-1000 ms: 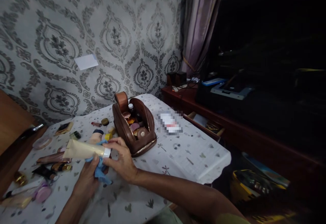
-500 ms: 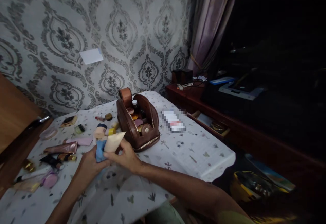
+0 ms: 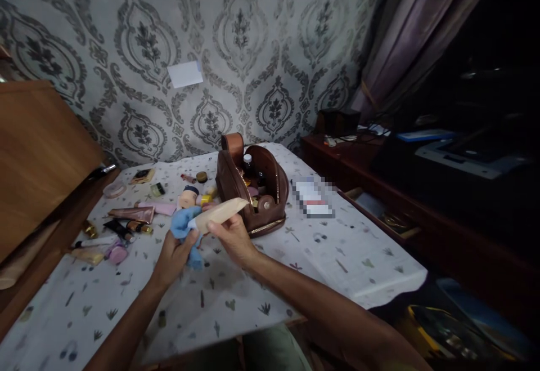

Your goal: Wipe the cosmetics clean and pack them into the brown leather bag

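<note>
My right hand [image 3: 237,241] is closed around a cream-coloured squeeze tube [image 3: 221,214], which lies tilted with its flat end up to the right. In my left hand [image 3: 174,257] is a blue cloth [image 3: 185,222], pressed against the tube's white cap end, and part of it hangs below the fingers. Just behind the tube stands a brown toiletry bag [image 3: 272,216], unzipped, with a white-capped bottle [image 3: 247,162] and other small items inside. A beige jar with a dark lid [image 3: 188,196] and a yellow-capped item [image 3: 204,199] sit close behind the cloth.
Several cosmetics lie to the left, among them a rose-coloured tube [image 3: 134,214], a pink tube [image 3: 158,208] and a purple round item [image 3: 117,254]. A phone-like item [image 3: 313,197], blurred out, rests right of the bag. Beyond the patterned tablecloth [image 3: 358,258] is an open drawer [image 3: 379,210].
The tube has swung from steeply upright to a flatter slant, and more of the blue cloth shows around its cap end. The camera view has turned left.
</note>
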Motion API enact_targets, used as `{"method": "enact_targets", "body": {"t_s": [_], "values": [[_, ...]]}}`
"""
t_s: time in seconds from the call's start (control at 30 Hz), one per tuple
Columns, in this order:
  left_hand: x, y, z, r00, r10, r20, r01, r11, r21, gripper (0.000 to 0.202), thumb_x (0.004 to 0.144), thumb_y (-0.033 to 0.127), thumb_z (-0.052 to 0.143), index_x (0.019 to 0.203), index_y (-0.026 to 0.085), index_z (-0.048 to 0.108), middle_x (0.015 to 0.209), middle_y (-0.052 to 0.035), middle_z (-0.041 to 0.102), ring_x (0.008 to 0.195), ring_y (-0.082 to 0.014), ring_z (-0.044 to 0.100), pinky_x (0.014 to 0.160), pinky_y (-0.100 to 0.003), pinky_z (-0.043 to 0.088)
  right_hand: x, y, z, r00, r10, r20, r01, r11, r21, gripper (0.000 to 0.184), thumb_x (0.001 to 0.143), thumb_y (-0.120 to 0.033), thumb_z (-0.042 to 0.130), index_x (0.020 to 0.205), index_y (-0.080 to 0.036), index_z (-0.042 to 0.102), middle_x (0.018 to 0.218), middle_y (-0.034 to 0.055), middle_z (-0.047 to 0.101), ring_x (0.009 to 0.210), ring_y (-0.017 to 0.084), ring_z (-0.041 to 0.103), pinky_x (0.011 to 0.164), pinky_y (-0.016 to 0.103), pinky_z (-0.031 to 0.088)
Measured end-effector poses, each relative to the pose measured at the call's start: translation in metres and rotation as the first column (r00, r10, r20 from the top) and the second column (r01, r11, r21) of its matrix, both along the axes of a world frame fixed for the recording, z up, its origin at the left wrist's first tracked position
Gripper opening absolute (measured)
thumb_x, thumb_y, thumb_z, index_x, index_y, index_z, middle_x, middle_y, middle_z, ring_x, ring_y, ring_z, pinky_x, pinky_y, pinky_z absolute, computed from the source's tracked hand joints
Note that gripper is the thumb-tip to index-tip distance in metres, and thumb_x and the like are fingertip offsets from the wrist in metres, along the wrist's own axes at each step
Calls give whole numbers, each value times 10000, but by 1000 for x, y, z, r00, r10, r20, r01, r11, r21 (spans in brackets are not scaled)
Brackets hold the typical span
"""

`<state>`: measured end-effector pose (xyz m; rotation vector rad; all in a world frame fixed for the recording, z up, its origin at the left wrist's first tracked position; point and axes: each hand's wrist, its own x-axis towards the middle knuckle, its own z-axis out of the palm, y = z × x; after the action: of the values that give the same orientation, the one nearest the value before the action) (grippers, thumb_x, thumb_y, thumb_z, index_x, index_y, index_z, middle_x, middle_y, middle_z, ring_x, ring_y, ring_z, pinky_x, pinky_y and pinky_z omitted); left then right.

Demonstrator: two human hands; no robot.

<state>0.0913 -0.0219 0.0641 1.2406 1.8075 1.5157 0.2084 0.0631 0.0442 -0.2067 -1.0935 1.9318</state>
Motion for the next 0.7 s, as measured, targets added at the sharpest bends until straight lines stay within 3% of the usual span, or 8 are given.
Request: {"method": "enact_targets", "body": {"t_s": [0.1,0.2,0.33,0.43,0.57,0.63,0.7], "values": [[8,3,5,998,-32,-52,30,999,-31,452,792,616,574,756,166,608,554,24,558,493,-134,522,450,-233,463,3,2,4,989,-135,59,124,979,160,489,614,-516,854,955,-219,669,1054,59,691,988,213,629,897,365,537],[11,4,3,998,-23,-60,21,999,-42,492,816,642,527,617,192,531,511,20,536,477,-133,506,468,-240,463,5,3,6,961,-269,64,237,922,307,452,634,-504,846,943,-216,685,1085,66,673,1115,235,595,1010,390,484],[10,5,-1,999,-49,-20,48,996,-76,524,820,668,497,588,199,503,504,20,517,466,-130,489,455,-238,439,9,3,5,958,-264,115,201,899,388,421,709,-488,802,992,-204,672,1045,57,671,1028,214,630,966,368,501],[8,5,1,994,-72,-80,64,994,-89,498,834,626,506,576,200,484,484,35,475,447,-118,449,440,-232,412,17,4,6,945,-292,147,194,863,466,357,791,-454,744,1013,-190,653,1029,49,663,982,195,632,925,339,504],[4,1,9,983,-8,-182,11,1000,11,387,831,506,555,609,192,518,503,45,477,456,-116,457,446,-225,427,34,6,16,880,-430,200,190,706,683,249,882,-396,654,1001,-178,633,1012,56,635,963,193,610,907,340,486],[3,-4,14,979,-16,-205,39,993,108,319,808,457,583,642,185,556,547,32,538,481,-124,496,456,-229,455,42,4,23,812,-500,300,81,607,791,233,875,-358,656,1008,-169,624,1003,62,603,935,201,597,863,344,488],[4,-8,20,965,-55,-255,110,972,206,250,787,408,614,685,181,592,585,23,586,513,-133,531,485,-234,483,50,1,30,733,-529,427,-88,548,832,239,833,-328,690,996,-167,622,992,56,567,871,195,587,788,330,497]]}}
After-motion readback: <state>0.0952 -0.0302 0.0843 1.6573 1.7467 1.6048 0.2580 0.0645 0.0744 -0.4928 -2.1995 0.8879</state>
